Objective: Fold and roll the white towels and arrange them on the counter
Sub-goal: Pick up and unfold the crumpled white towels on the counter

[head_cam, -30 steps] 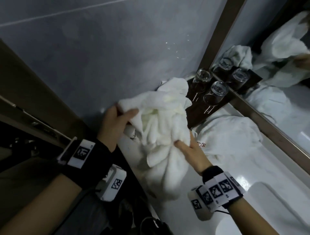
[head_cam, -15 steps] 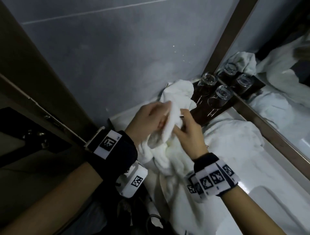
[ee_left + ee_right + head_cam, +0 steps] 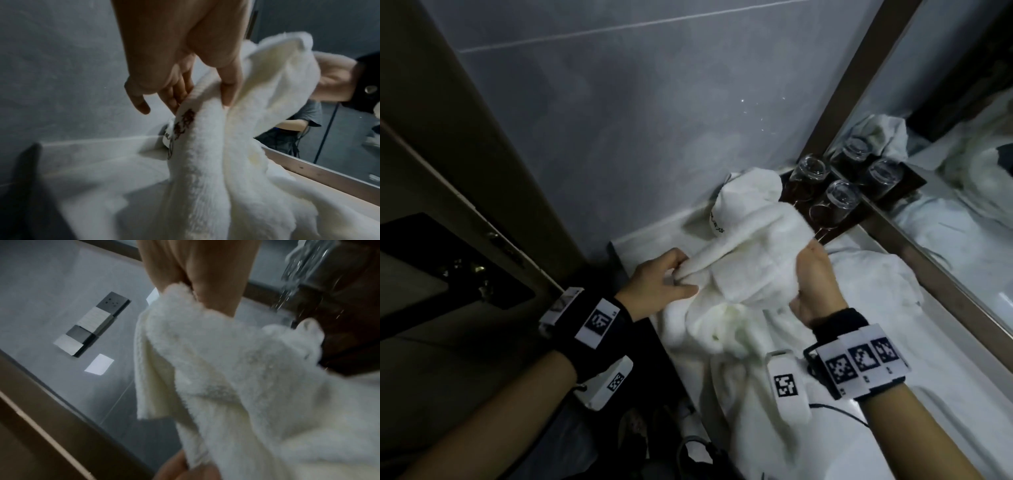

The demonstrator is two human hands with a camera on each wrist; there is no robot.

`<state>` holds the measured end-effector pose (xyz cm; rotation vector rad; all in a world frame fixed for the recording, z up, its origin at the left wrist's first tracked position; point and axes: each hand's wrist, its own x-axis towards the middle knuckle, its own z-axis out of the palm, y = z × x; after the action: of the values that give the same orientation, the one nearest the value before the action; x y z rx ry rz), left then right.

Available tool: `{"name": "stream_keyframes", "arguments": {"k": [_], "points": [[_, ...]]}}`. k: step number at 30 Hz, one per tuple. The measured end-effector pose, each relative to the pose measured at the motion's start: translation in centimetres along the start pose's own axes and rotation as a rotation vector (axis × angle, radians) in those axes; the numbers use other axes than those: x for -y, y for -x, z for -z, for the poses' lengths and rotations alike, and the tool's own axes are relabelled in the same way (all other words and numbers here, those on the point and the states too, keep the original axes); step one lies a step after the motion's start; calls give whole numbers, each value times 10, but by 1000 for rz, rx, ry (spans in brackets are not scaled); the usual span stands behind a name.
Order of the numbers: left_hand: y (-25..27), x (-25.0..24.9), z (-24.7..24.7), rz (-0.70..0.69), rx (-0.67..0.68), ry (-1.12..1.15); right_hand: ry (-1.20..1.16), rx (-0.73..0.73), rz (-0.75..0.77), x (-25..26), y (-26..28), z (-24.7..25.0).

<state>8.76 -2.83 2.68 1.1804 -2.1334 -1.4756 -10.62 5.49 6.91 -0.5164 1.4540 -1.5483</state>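
I hold a white towel (image 3: pixel 750 263) between both hands above the counter's left end, and its lower part hangs bunched over the front edge. My left hand (image 3: pixel 681 274) pinches a fold at the towel's left side, thumb against fingers (image 3: pixel 205 97). On the right side my right hand (image 3: pixel 813 274) grips the cloth, its fingers hidden behind it (image 3: pixel 205 293). Just behind stands another white towel (image 3: pixel 743 202), bundled, with dark lettering, against the wall. A third white towel (image 3: pixel 876 284) lies spread on the counter to the right.
Two upturned glasses (image 3: pixel 835 202) stand on a dark tray (image 3: pixel 825 233) close behind my right hand. A mirror (image 3: pixel 945 171) runs along the counter's (image 3: pixel 945 359) right side and a grey tiled wall (image 3: pixel 654 137) closes the back. Wall sockets (image 3: pixel 92 327) show on the tiles.
My hands, close together on a bunched towel half a second ago, have moved apart. The towel is now stretched between them, lower and nearer the counter.
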Motion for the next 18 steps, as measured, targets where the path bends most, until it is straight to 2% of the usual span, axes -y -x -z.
{"name": "stream_keyframes", "arguments": {"k": [2, 6, 9, 11, 13, 14, 16, 18], "points": [[2, 5, 5, 23, 27, 71, 134, -106, -42, 3, -10, 16], [1, 3, 13, -28, 63, 123, 301, -196, -45, -3, -18, 44], [-1, -6, 15, -68, -22, 223, 616, -213, 56, -11, -17, 53], [0, -13, 14, -102, -87, 213, 886, -205, 168, -16, -16, 53], [2, -23, 12, -126, -140, 169, 1040, -66, 273, -20, -12, 47], [4, -29, 11, -116, -126, 186, 1045, 40, 289, -19, -9, 43], [7, -40, 12, -70, -23, 205, 947, 265, 290, -19, -1, 32], [8, -47, 11, -76, 98, 187, 814, 417, 309, -21, 8, 15]]}}
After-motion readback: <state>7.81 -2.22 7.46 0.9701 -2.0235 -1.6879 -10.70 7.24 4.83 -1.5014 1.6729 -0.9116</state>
